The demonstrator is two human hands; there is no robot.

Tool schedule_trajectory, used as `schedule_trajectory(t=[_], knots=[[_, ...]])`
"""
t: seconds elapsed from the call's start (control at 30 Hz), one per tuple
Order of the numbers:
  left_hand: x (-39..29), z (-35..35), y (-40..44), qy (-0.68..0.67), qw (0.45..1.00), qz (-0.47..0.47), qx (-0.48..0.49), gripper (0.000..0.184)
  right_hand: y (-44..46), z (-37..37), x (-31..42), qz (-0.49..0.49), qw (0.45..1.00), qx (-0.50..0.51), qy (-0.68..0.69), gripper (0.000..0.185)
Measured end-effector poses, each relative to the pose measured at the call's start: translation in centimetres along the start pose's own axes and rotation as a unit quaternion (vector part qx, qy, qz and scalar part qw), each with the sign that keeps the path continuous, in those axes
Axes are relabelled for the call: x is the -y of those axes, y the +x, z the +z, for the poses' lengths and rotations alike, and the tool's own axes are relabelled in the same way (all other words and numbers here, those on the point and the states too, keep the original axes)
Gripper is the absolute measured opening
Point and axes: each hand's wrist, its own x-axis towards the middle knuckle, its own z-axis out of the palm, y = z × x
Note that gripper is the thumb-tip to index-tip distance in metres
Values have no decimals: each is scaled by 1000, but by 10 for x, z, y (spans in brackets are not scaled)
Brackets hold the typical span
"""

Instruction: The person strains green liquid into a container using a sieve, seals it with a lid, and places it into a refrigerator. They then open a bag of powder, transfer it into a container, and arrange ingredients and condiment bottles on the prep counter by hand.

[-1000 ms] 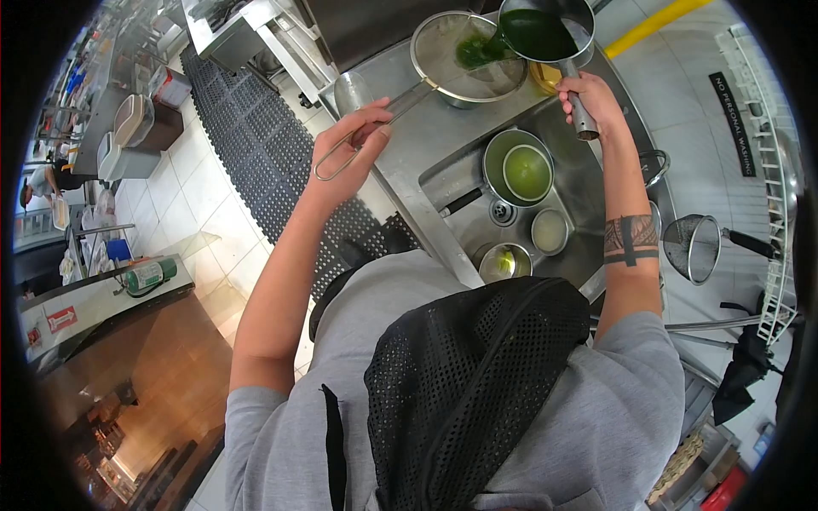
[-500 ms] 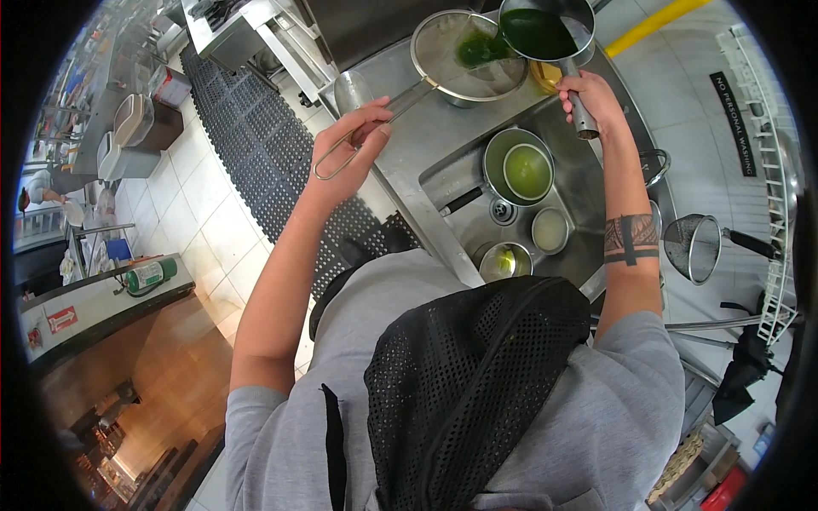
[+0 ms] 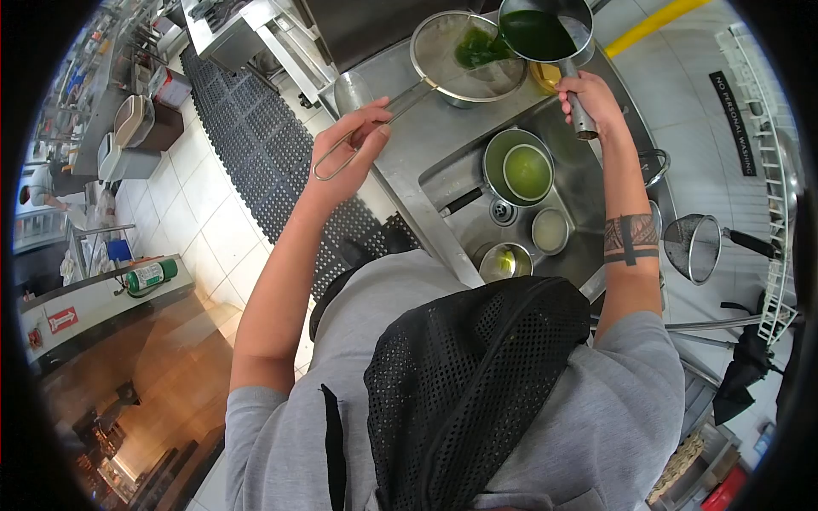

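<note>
My left hand (image 3: 351,146) is closed around the long wire handle of a round mesh strainer (image 3: 443,60). The strainer rests over a metal bowl (image 3: 465,103) on the steel counter. With my right hand (image 3: 591,102) I grip the metal handle of a saucepan (image 3: 584,27), tilted beside the strainer's rim. Dark green liquid (image 3: 535,34) is in the saucepan, and green liquid (image 3: 477,49) lies on the mesh. A yellow item (image 3: 546,77) is partly hidden beneath the saucepan.
In the sink (image 3: 443,170) are a pan with green liquid (image 3: 528,173), a small cloudy container (image 3: 550,232) and a metal bowl (image 3: 498,263). Another strainer (image 3: 692,249) hangs at the right. Part of a person (image 3: 41,195) shows far left.
The green patch on the mesh has changed shape slightly. My hands stay in place. At the far left, the other person has shifted.
</note>
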Motion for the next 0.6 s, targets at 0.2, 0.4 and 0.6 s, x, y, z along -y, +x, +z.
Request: schedule_trajectory(t=[0.2,0.4,0.6], knots=[[-1,0,0,0,1000,-5,-2,24,-1,1,1,2,1000,-3,-2,16],[1,0,0,3,1000,3,-2,24,1,1,1,3,1000,0,-9,16],[-1,-1,0,17,1000,-2,2,24,1,1,0,-2,1000,-3,-6,17]])
